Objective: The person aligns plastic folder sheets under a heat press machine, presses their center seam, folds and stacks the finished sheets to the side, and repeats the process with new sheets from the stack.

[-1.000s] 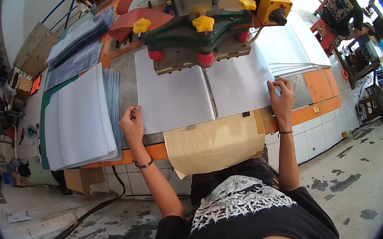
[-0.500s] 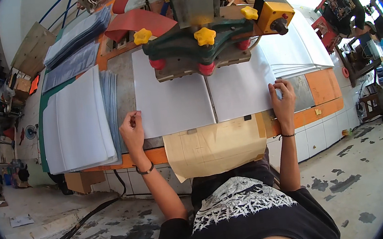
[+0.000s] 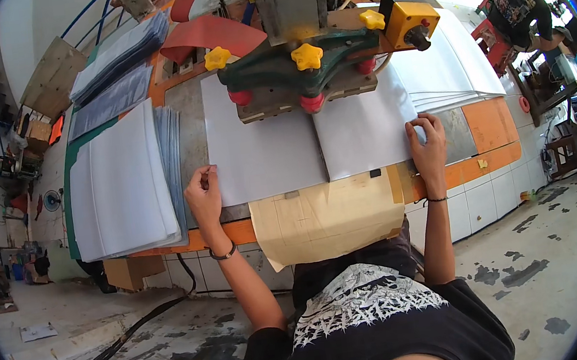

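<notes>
Left hand (image 3: pixel 203 190) pinching left edge, right hand (image 3: pixel 428 146) flat on right edge of wide white plastic sheet (image 3: pixel 263 147) lying on bench (image 3: pixel 488 122) under green-and-grey press head (image 3: pixel 297 72); likely skewing if one side slips.

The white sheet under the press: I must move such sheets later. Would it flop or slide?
The white sheet looks thin and flat, so probably floppy and light. Its smooth face probably slides easily; left hand and right hand steady its edges.
</notes>
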Tool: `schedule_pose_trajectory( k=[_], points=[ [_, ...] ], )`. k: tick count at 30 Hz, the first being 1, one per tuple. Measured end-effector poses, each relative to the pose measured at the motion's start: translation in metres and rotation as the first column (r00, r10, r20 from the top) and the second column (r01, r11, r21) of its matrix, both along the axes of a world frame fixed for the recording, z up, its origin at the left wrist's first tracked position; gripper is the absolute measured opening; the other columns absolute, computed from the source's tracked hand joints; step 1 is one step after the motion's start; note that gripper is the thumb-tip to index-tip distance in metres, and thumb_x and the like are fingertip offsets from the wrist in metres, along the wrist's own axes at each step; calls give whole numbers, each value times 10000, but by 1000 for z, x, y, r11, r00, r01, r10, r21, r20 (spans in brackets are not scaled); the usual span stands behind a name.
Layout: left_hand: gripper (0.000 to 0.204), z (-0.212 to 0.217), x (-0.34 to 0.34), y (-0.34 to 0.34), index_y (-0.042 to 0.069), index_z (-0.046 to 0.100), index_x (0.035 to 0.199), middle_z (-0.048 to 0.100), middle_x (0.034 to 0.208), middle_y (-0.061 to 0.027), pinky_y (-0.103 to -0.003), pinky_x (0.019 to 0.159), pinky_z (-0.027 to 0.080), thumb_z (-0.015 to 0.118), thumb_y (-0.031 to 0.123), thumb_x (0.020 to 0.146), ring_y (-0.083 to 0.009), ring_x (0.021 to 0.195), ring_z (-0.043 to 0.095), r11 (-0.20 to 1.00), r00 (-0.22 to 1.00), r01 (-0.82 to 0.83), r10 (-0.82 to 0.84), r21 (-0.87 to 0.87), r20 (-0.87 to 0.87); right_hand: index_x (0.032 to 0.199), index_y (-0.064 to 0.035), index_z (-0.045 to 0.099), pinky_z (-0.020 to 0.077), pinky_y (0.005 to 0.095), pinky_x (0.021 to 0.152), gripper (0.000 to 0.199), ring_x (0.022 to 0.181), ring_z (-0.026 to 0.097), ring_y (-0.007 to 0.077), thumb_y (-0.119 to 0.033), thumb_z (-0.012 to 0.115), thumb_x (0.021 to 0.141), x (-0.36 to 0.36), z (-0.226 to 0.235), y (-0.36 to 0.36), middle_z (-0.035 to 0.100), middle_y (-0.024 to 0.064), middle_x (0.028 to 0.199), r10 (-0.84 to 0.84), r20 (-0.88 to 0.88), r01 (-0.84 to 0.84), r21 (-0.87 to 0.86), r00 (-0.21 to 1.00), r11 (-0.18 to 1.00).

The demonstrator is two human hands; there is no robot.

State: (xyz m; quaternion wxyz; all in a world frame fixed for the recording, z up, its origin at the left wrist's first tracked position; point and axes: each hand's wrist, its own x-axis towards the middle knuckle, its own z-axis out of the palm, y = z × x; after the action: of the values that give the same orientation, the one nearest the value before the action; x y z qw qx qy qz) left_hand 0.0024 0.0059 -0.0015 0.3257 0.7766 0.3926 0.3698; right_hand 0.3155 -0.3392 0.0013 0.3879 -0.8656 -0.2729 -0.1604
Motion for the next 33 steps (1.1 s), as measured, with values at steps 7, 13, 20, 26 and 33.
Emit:
schedule_pose_trajectory(
  k=[7,13,20,26,33],
  points=[
    [248,-3,0,1,-29,722,987,605,710,-6,-265,601,427,680,216,972,-91,648,502,1000,1000,-6,5,-20,-22,1067,-43,691,492,426,942,168,1075,633,360,-151,680,938,2,2,-1,672,163,1136,17,-31,-16,16,999,1000],
    [263,1,-1,-3,-35,720,986,598,700,-16,-270,596,423,685,225,969,-93,646,501,998,998,-38,35,-42,-57,1096,-48,682,499,424,911,184,1041,642,349,-148,666,943,-4,7,0,676,138,1086,28,-78,-31,-41,997,999],
    [275,1,0,-3,-39,716,989,585,690,-24,-283,601,427,683,233,967,-106,646,502,999,999,-34,33,-43,-31,1094,-52,682,495,430,903,179,1032,634,353,-146,663,944,-9,10,0,665,139,1068,24,-61,-28,-79,998,996],
    [266,5,2,-3,-29,720,995,591,696,-37,-294,611,439,672,232,969,-118,654,516,999,999,-31,30,-31,-41,1091,-47,680,490,428,905,177,1031,625,356,-129,668,934,-3,5,0,654,146,1054,57,-29,-59,-54,998,997],
    [268,5,-1,-2,-30,722,993,638,718,-70,-307,620,461,667,232,968,-133,659,546,1000,1000,-17,17,-25,-26,1083,-47,680,493,429,896,174,1017,626,357,-115,675,923,-5,4,-1,650,150,1055,58,-15,-59,-45,998,997]
  ],
)
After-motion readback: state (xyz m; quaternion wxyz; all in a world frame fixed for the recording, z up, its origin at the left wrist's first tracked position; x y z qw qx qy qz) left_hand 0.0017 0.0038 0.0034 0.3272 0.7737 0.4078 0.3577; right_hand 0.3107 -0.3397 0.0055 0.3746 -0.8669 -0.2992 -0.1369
